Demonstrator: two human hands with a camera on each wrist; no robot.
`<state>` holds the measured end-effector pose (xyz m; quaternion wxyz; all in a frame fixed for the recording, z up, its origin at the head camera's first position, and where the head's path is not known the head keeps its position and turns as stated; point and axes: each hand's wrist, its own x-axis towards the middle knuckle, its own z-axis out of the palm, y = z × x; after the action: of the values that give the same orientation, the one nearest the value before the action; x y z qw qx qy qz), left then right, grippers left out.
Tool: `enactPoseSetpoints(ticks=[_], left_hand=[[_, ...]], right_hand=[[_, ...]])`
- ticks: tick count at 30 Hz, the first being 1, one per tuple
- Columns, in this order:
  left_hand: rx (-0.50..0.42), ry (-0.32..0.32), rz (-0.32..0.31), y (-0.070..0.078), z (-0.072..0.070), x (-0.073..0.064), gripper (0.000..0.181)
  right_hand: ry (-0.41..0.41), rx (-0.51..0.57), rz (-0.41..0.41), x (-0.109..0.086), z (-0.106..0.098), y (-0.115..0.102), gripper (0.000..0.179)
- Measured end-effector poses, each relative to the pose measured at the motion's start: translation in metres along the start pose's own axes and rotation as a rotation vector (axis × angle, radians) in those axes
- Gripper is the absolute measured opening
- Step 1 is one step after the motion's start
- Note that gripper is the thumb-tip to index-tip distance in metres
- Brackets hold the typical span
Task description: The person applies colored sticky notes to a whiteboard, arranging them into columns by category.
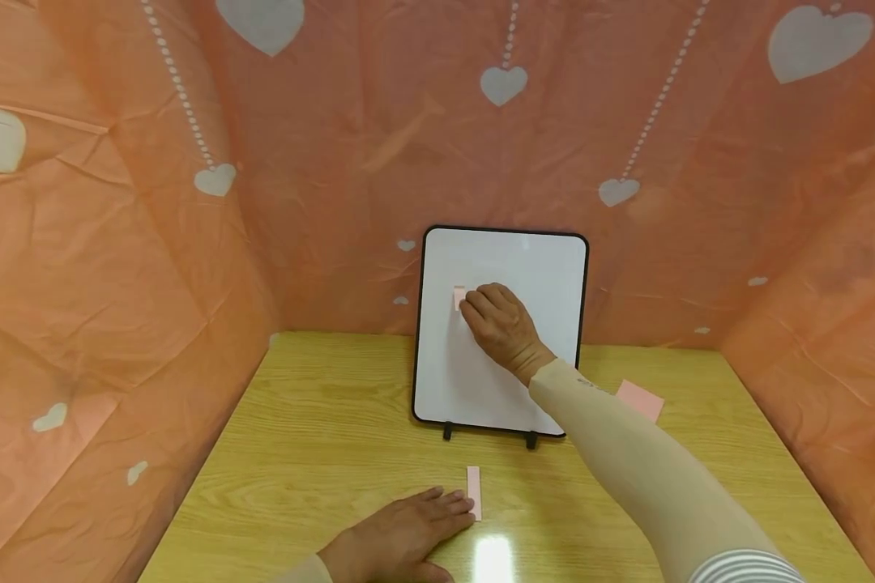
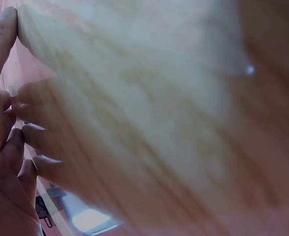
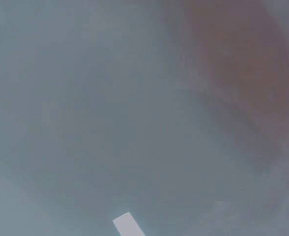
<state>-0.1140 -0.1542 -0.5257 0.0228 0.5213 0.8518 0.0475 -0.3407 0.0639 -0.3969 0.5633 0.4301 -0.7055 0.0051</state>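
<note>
My right hand (image 1: 506, 328) is up at a white board (image 1: 510, 255) with a black frame, its fingers curled. Its fingertips pinch the lower end of a short pink paper strip (image 1: 458, 293) that lies against the board's left half. The thumb is hidden behind the hand. Below, my left hand (image 1: 408, 530) rests flat on the table with its fingers extended. Those fingertips touch the left edge of a longer pink paper strip (image 1: 474, 486) lying upright before the board. In the left wrist view the left hand's fingers (image 2: 14, 152) meet the glossy tabletop.
The board leans on a stand with two black feet (image 1: 531, 440). A square pink paper (image 1: 639, 400) lies on the wooden table (image 1: 321, 405) to its right, partly behind my forearm. Orange cloth (image 1: 335, 162) with white hearts encloses the back and sides.
</note>
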Motion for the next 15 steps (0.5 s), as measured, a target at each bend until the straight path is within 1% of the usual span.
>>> enactPoseSetpoints(ticks=[6,15], left_hand=[[-0.054,-0.041,-0.004,-0.0010,-0.0007,0.0014,0.076],[-0.083,-0.049,-0.013,-0.0016,-0.0004,0.0017,0.074]], right_hand=[[-0.025,-0.017,0.004,0.0000,0.0023,-0.0002,0.013],[-0.058,-0.002,0.020,-0.0045,0.0062,-0.0025,0.014]])
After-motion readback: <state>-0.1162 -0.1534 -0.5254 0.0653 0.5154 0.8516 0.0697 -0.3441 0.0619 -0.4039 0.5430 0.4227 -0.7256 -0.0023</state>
